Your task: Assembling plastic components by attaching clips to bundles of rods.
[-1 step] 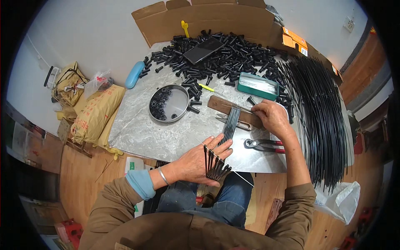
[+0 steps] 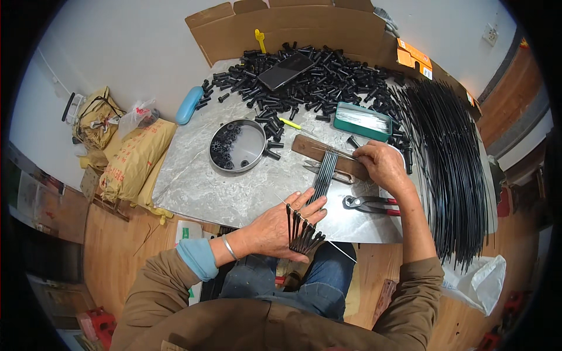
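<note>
My left hand [image 2: 266,227] lies across a narrow row of thin black rods [image 2: 321,180], gripping them between its fingers and thumb. Their looped black ends [image 2: 303,231] fan out beside the palm, with a thin pale wire running through them. The rods' far tips rest on a brown wooden block [image 2: 308,146]. Over that block, my right hand [image 2: 383,166] pinches a thin metal needle [image 2: 342,153] lying across the tips. Beneath the rods are scissors [image 2: 341,175], partly covered. Red-handled pincers [image 2: 369,203] lie close to my right forearm.
Black plastic tube pieces [image 2: 339,76] heap at the back, with a phone [image 2: 285,71] on top. A round metal tin [image 2: 254,144] stands left, a green box of pale wires [image 2: 363,121] behind the block. Long black rods [image 2: 448,169] cover the right side; cardboard [image 2: 293,26] borders the back.
</note>
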`<state>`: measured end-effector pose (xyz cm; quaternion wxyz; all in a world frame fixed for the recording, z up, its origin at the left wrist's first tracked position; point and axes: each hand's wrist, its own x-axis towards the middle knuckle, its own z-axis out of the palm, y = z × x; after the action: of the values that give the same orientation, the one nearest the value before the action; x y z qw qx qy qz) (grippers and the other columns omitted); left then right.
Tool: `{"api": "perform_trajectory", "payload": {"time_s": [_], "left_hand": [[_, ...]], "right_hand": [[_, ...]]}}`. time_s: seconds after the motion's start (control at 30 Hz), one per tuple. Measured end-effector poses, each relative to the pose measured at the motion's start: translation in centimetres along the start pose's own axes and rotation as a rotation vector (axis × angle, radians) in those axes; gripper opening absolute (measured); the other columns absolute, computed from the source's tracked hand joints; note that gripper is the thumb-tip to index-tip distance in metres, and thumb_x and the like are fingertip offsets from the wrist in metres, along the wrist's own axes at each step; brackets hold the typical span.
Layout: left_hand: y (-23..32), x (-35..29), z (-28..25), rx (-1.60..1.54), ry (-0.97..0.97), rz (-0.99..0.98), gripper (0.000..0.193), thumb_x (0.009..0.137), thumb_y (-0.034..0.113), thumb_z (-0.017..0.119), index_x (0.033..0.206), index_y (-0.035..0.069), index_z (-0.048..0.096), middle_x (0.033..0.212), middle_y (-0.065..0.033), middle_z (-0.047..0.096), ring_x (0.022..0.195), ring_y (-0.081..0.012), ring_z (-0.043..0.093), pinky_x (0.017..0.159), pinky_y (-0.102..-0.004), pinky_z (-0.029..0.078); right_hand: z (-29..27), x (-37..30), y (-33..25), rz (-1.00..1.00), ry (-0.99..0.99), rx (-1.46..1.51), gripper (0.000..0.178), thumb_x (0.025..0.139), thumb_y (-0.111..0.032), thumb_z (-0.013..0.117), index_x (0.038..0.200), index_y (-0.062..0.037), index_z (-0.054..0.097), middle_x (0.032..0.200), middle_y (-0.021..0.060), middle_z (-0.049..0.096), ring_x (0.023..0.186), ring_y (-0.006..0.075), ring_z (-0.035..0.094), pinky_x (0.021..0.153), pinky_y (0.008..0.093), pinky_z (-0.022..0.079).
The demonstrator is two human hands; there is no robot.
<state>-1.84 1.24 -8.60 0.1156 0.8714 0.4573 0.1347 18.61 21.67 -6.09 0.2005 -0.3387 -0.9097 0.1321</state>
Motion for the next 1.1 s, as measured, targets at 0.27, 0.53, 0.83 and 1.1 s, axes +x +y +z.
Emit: {"api": "perform_trajectory", "payload": {"time_s": [0.27,0.53,0.83,1.1], "left_hand": [[0.1,0.1,0.0,-0.004,0.013,0.0,0.101,0.065,0.057,0.076,0.139,0.0,0.038,0.151,-0.0207,0.028,0.141,-0.0407,0.023,0.113,-0.0505,0.025],[0.0,0.0,0.1,-0.005,0.011,-0.004,0.101,0.066,0.058,0.076,0.139,0.0,0.038,0.151,-0.0206,0.027,0.141,-0.0405,0.023,0.113,-0.0507,0.025],[0.1,0.1,0.1,-0.001,0.019,-0.008,0.1,0.067,0.057,0.076,0.139,0.0,0.038,0.151,-0.021,0.027,0.141,-0.0409,0.023,0.113,-0.0509,0.025],[0.1,0.1,-0.1,-0.005,0.005,-0.016,0.101,0.066,0.058,0.077,0.139,0.0,0.038,0.152,-0.0209,0.026,0.141,-0.0408,0.022,0.113,-0.0507,0.025]], "right_hand": [[-0.6,-0.6,0.7,0.03,-0.018,-0.038,0.013,0.083,-0.011,0.063,0.09,-0.0073,0.073,0.085,0.0086,0.066,0.082,0.0268,0.064,0.075,0.0358,0.05],[-0.9,-0.8,0.3,0.09,-0.047,-0.007,0.013,0.083,-0.01,0.063,0.091,-0.0073,0.073,0.084,0.0081,0.066,0.08,0.0248,0.064,0.075,0.0347,0.05],[-0.5,-0.7,0.4,0.083,-0.046,-0.008,0.013,0.083,-0.01,0.062,0.091,-0.0059,0.073,0.086,0.009,0.066,0.081,0.0267,0.064,0.075,0.0357,0.05],[0.7,0.2,0.3,0.074,-0.003,0.016,0.014,0.083,-0.011,0.062,0.091,-0.0046,0.071,0.088,0.0113,0.067,0.085,0.0281,0.064,0.077,0.0374,0.049]]}}
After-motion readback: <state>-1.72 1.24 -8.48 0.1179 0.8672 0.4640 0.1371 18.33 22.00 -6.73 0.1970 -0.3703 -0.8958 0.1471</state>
